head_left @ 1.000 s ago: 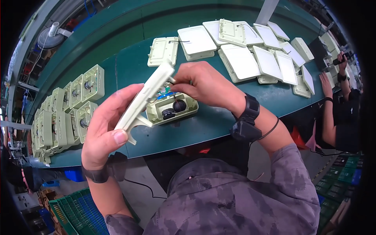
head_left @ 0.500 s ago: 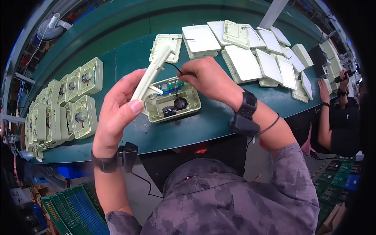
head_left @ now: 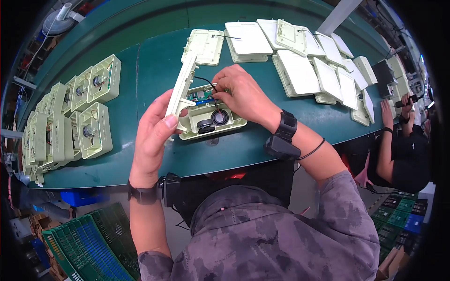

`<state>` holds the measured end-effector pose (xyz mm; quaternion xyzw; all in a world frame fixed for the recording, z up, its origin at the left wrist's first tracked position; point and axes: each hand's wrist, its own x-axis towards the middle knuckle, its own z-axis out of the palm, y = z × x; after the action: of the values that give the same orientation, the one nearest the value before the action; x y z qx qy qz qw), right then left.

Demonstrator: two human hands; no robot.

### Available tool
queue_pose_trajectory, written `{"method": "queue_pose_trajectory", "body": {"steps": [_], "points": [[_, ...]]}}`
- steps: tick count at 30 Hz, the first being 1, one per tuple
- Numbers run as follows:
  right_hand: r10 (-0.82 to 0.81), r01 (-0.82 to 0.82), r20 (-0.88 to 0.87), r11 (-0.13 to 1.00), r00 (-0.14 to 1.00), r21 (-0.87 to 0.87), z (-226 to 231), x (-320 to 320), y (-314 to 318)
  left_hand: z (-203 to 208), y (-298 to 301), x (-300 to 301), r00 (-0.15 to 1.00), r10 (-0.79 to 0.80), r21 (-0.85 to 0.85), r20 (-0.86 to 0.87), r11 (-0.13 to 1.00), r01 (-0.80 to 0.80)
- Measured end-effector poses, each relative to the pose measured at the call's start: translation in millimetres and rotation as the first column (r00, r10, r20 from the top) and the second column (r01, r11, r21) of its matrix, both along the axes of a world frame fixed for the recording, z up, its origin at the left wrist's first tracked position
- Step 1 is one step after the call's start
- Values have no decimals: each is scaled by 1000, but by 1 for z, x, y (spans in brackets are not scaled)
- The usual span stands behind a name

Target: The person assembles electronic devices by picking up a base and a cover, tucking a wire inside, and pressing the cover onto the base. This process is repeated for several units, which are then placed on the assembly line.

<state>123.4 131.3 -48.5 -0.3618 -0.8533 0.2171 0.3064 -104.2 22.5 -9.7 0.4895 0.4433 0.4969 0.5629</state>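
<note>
My left hand (head_left: 157, 122) is closed on a pale cream plastic cover (head_left: 182, 86), tilted up on edge at the left end of an open housing (head_left: 234, 125) of the same colour. Inside the housing sit a green circuit board (head_left: 202, 95) and two round black parts (head_left: 219, 117). From the cover a black cable (head_left: 204, 79) runs to the fingers of my right hand (head_left: 243, 93), which pinch it above the board. The right fingertips are partly hidden behind the hand.
Open housings (head_left: 96, 131) stand in rows at the left. Stacked covers (head_left: 295, 72) lie at the right, and another cover (head_left: 205, 46) lies just beyond my hands. A co-worker's hand (head_left: 387, 114) rests at the far right of the green table (head_left: 140, 159).
The cover in my left hand now stands more upright. Both hands appear slightly shifted relative to the housing, and the whole view has moved a little.
</note>
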Motion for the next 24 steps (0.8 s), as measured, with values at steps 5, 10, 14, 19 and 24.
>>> {"method": "queue_pose_trajectory", "body": {"steps": [5,10,14,19,24], "points": [[15,-15,-9,997,1000,-81,0,1,3,3,-1,5,1000,5,-15,1,1000,-5],[2,-3,-6,996,1000,-94,-1,0,3,4,-1,11,995,62,7,-76,998,-62],[-39,5,-107,953,993,-302,-2,-1,3,3,0,6,999,14,-13,-46,1000,-15],[-36,-7,-146,957,989,-288,-4,0,3,2,0,5,999,-9,8,38,1000,9],[-20,6,-62,975,998,-222,-2,-3,6,-1,0,5,998,-7,-6,55,1000,8]]}}
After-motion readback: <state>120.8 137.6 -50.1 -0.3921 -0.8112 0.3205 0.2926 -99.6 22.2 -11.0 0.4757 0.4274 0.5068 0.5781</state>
